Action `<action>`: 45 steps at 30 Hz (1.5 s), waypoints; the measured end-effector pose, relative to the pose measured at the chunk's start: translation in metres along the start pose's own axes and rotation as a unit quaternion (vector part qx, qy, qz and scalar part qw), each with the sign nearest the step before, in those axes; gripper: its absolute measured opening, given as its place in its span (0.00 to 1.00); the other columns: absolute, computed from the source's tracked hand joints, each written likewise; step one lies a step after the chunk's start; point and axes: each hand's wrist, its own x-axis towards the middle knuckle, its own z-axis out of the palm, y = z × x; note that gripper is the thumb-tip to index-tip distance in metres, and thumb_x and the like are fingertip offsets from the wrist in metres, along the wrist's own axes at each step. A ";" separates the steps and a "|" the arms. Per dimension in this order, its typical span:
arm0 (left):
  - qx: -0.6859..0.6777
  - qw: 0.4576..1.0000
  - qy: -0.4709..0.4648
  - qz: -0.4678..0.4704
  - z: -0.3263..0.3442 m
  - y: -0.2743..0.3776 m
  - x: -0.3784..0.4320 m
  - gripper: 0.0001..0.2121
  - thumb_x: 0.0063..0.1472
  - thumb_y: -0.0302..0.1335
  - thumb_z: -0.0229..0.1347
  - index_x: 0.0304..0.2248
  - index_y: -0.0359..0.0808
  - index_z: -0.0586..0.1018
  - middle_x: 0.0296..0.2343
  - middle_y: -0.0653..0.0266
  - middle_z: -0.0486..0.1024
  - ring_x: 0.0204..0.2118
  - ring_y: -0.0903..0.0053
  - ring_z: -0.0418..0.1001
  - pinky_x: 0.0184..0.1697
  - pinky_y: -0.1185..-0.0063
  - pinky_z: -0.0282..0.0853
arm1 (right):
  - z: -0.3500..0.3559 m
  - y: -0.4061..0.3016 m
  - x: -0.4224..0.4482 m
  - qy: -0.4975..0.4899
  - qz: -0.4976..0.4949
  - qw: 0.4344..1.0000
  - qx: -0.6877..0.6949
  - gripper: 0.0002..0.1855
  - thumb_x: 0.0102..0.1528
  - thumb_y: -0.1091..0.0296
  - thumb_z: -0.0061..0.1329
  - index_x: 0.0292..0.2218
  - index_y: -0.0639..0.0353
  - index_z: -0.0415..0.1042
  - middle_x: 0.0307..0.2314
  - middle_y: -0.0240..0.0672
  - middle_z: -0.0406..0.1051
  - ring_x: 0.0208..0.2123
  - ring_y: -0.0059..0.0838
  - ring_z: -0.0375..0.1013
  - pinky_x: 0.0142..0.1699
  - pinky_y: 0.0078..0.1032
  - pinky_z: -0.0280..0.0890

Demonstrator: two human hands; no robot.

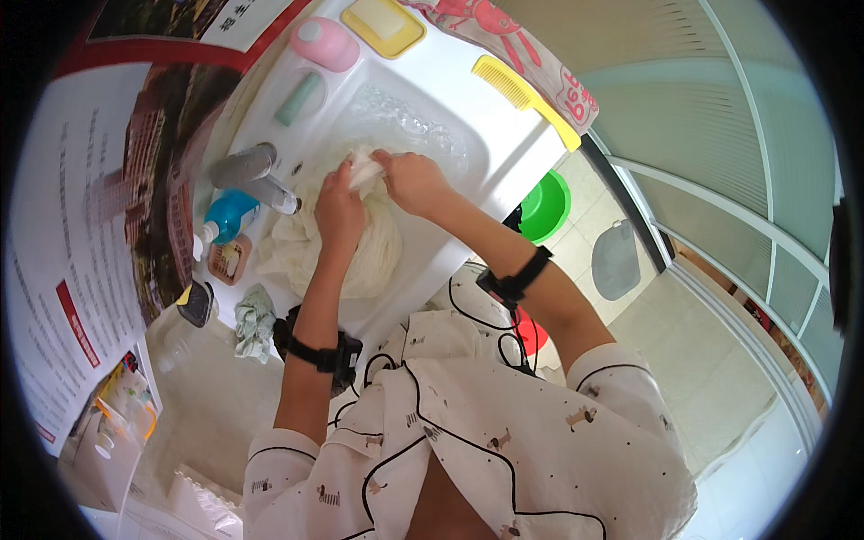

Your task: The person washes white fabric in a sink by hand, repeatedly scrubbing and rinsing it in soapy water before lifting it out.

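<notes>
Both my hands pinch a bunched part of a wet, cream-coloured cloth [378, 250] over a white washbasin [466, 101]. My left hand [339, 206] grips it on the left, and my right hand [415, 183] grips it just to the right, with a short whitish stretch between them. The rest of the cloth lies heaped in the near part of the basin, below my hands. Sudsy water [405, 121] stands in the far part. The metal faucet [253, 172] reaches over the basin's left edge, beside the cloth.
Left of the basin are a blue pump bottle [233, 214], a soap dish [229, 260] and a green rag [254, 320]. A pink bottle [325, 44], a yellow soap dish [383, 27] and a yellow comb [526, 98] rest on the rim. A green tub [545, 208] is on the floor.
</notes>
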 end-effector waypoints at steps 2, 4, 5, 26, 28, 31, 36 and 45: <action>0.001 0.980 0.142 0.137 -0.029 0.014 -0.018 0.27 0.52 0.15 0.49 0.54 0.38 0.69 0.45 0.55 0.72 0.45 0.60 0.72 0.47 0.69 0.66 | -0.023 -0.027 -0.023 0.029 -0.046 0.999 0.005 0.21 0.53 0.72 0.45 0.49 0.61 0.67 0.28 0.50 0.74 0.32 0.52 0.74 0.38 0.42 0.68; -0.044 0.973 0.162 0.160 -0.060 0.045 -0.030 0.26 0.52 0.15 0.49 0.53 0.37 0.70 0.44 0.55 0.72 0.45 0.60 0.72 0.48 0.69 0.66 | -0.049 -0.047 -0.044 0.042 -0.071 0.995 0.052 0.19 0.51 0.76 0.44 0.46 0.64 0.67 0.27 0.52 0.73 0.33 0.52 0.73 0.38 0.42 0.67; -0.087 0.962 0.182 0.184 -0.074 0.061 -0.037 0.26 0.51 0.15 0.49 0.52 0.36 0.71 0.43 0.54 0.72 0.45 0.59 0.72 0.48 0.69 0.66 | -0.062 -0.059 -0.054 0.042 -0.072 0.995 0.051 0.19 0.51 0.76 0.44 0.46 0.64 0.67 0.27 0.52 0.73 0.33 0.52 0.73 0.38 0.42 0.67; 0.171 0.985 -0.017 -0.027 0.087 -0.006 0.020 0.37 0.59 0.41 0.52 0.64 0.49 0.49 0.63 0.49 0.40 0.63 0.40 0.36 0.55 0.37 0.37 | 0.076 0.059 0.017 0.138 -0.010 0.989 -0.051 0.31 0.51 0.67 0.46 0.57 0.59 0.58 0.58 0.44 0.55 0.60 0.43 0.52 0.60 0.49 0.48; 0.237 0.970 -0.039 -0.047 0.092 -0.002 0.029 0.38 0.59 0.42 0.53 0.64 0.49 0.49 0.63 0.49 0.39 0.64 0.40 0.35 0.56 0.38 0.36 | 0.089 0.075 0.024 0.128 -0.007 0.989 -0.073 0.31 0.53 0.65 0.46 0.57 0.56 0.59 0.59 0.41 0.55 0.62 0.42 0.50 0.62 0.48 0.46; 0.232 0.968 -0.069 -0.069 0.095 -0.017 0.040 0.37 0.59 0.43 0.52 0.63 0.41 0.52 0.64 0.48 0.37 0.64 0.40 0.29 0.56 0.38 0.34 | 0.107 0.079 0.037 0.195 -0.046 0.970 -0.137 0.30 0.51 0.64 0.50 0.55 0.50 0.62 0.61 0.36 0.51 0.64 0.40 0.47 0.66 0.46 0.38; 0.244 0.959 -0.117 -0.088 0.082 0.007 0.049 0.40 0.56 0.45 0.55 0.63 0.41 0.52 0.63 0.47 0.39 0.63 0.39 0.37 0.59 0.43 0.36 | 0.095 0.079 0.045 0.153 -0.040 0.971 -0.179 0.27 0.53 0.61 0.46 0.55 0.51 0.66 0.60 0.37 0.55 0.63 0.39 0.48 0.65 0.40 0.45; -0.217 0.967 -0.119 0.051 0.047 -0.019 -0.013 0.28 0.55 0.25 0.52 0.56 0.30 0.62 0.54 0.51 0.61 0.56 0.60 0.60 0.60 0.72 0.53 | 0.066 0.034 0.032 0.123 0.202 0.895 0.379 0.26 0.48 0.73 0.46 0.50 0.63 0.64 0.37 0.40 0.71 0.39 0.36 0.72 0.45 0.34 0.68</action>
